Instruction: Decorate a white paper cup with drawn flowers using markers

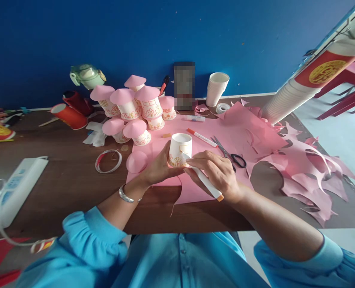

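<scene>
A white paper cup (181,141) stands upside down in my left hand (162,168), whose fingers wrap its left side and base. Orange flowers and a square outline are drawn on the cup. My right hand (216,170) grips a white marker (206,183) with an orange end, its tip at the drawn square. Under both hands spreads pink paper (171,176). Just beyond the cup lie an orange-capped marker (201,137) and black-handled scissors (229,154). A pink paper cone (137,161) rests left of my left hand.
Several decorated cups with pink cone roofs (147,94) cluster behind. A phone (184,86) leans on the blue wall beside stacked white cups (217,89). Pink scraps (309,172) cover the right side. A tape roll (108,161) and a power strip (18,190) lie left.
</scene>
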Motion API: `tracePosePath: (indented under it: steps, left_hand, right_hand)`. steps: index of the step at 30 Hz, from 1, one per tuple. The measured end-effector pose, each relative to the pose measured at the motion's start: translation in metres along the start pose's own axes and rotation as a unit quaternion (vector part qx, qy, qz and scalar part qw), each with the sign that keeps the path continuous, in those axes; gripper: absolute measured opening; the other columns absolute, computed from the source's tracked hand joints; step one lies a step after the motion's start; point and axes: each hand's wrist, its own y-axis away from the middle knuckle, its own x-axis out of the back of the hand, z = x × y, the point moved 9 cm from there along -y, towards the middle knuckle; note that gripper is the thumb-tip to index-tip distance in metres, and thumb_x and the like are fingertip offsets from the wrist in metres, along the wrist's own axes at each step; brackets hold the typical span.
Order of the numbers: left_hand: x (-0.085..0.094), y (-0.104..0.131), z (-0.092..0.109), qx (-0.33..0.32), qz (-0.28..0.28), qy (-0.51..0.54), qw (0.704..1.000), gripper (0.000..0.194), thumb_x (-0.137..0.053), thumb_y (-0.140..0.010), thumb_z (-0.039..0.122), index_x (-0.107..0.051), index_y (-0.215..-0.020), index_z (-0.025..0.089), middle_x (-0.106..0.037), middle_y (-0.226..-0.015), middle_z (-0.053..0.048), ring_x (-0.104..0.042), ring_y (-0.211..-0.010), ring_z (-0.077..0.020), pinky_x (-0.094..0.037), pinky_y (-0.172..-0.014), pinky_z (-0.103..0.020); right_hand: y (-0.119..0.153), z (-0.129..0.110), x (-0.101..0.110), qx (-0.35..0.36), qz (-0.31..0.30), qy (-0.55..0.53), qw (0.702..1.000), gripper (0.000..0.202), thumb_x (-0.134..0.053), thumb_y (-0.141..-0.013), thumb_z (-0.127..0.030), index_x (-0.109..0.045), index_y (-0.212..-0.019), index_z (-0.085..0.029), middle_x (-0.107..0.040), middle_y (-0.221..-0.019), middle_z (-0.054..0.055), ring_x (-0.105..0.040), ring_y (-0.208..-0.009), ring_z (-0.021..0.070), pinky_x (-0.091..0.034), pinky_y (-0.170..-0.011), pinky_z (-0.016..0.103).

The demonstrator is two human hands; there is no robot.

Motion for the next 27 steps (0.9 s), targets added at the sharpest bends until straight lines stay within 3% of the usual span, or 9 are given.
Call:
tracePosePath:
  steps: [7,12,19,27]
  left_hand:
    - [-0.002,0.0,0.005,-0.012,-0.006,0.029,0.999,0.059,-0.086,-0.076,0.046,-0.049,-0.115,0.022,-0.058,-0.102,-0.003,-0.054,-0.093,-0.0188,-0.05,-0.078,-0.033]
    - [-0.002,0.0,0.008,-0.045,-0.016,0.07,0.996,0.067,-0.085,-0.077,0.044,-0.049,-0.13,0.023,-0.059,-0.111,-0.004,-0.056,-0.101,-0.0211,-0.051,-0.084,-0.035]
    - [0.002,0.003,-0.012,0.004,-0.023,0.085,0.996,0.071,-0.086,-0.078,0.041,-0.049,-0.136,0.024,-0.062,-0.115,-0.006,-0.057,-0.105,-0.0235,-0.049,-0.089,-0.037]
    - [0.001,0.005,-0.013,0.02,-0.038,0.153,0.987,0.064,-0.088,-0.075,0.04,-0.055,-0.127,0.024,-0.065,-0.115,-0.006,-0.06,-0.107,-0.0244,-0.049,-0.093,-0.039]
  right_hand:
    - [-0.002,0.0,0.003,0.001,0.0,0.0,1.0,0.02,-0.069,-0.092,-0.006,-0.061,-0.108,-0.015,-0.073,-0.084,0.005,-0.072,-0.075,0.0161,-0.061,-0.068,0.027]
    - [0.001,0.004,0.004,-0.01,-0.003,0.002,1.0,0.021,-0.067,-0.092,-0.005,-0.061,-0.109,-0.016,-0.071,-0.085,0.006,-0.071,-0.075,0.0169,-0.06,-0.065,0.028]
    - [0.001,0.012,0.006,-0.035,0.002,0.004,0.999,0.019,-0.065,-0.095,-0.009,-0.059,-0.109,-0.02,-0.071,-0.084,0.003,-0.07,-0.073,0.0158,-0.061,-0.066,0.029]
    - [0.003,0.017,0.007,-0.054,0.006,-0.007,0.999,0.018,-0.064,-0.095,-0.01,-0.06,-0.109,-0.02,-0.072,-0.086,0.004,-0.071,-0.074,0.0171,-0.062,-0.067,0.03]
